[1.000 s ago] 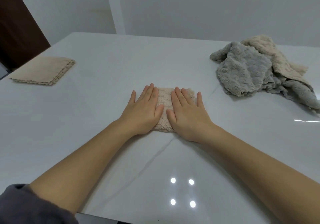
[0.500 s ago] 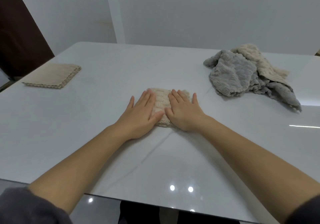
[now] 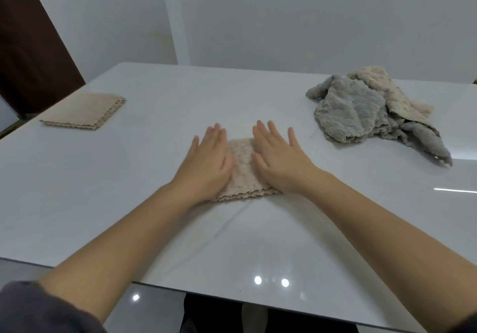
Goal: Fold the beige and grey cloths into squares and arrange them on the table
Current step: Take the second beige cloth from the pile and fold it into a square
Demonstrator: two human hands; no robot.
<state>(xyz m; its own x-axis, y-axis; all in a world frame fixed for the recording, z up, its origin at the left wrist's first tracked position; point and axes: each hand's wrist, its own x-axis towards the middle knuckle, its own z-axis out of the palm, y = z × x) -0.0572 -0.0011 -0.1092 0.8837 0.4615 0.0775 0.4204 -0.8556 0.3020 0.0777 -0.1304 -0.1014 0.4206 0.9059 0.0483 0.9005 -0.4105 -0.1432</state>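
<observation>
- The left hand [image 3: 206,163] lies flat with palm down and fingers straight and close together. It covers the left side of a small folded beige cloth [image 3: 244,170].
- The right hand [image 3: 280,161] is flat too, palm down. Its fingers are straight and a little spread, and it covers the right side of the same cloth.
- Neither hand curls round anything. Both simply rest on the cloth, thumbs turned inward toward each other.
- A strip of the cloth shows in the gap between the two hands. Its layered, scalloped near edge sticks out below the heels of the palms.
- The fingertips of both hands reach past the far edge of the cloth. They are blurred, so I cannot tell whether they touch the table [image 3: 167,95].
- The folded cloth sits around the middle of the white glossy table, somewhat toward its near edge.
- At the far left of the table lies a stack of folded beige cloths [image 3: 85,112], squared up and well apart from the hands.
- At the far right is a crumpled heap. A grey cloth [image 3: 353,113] lies in front with an unfolded beige cloth [image 3: 387,92] partly over its far side, also well apart from the hands.
- A dark sleeve [image 3: 38,309] shows at the near left corner on the left arm.
</observation>
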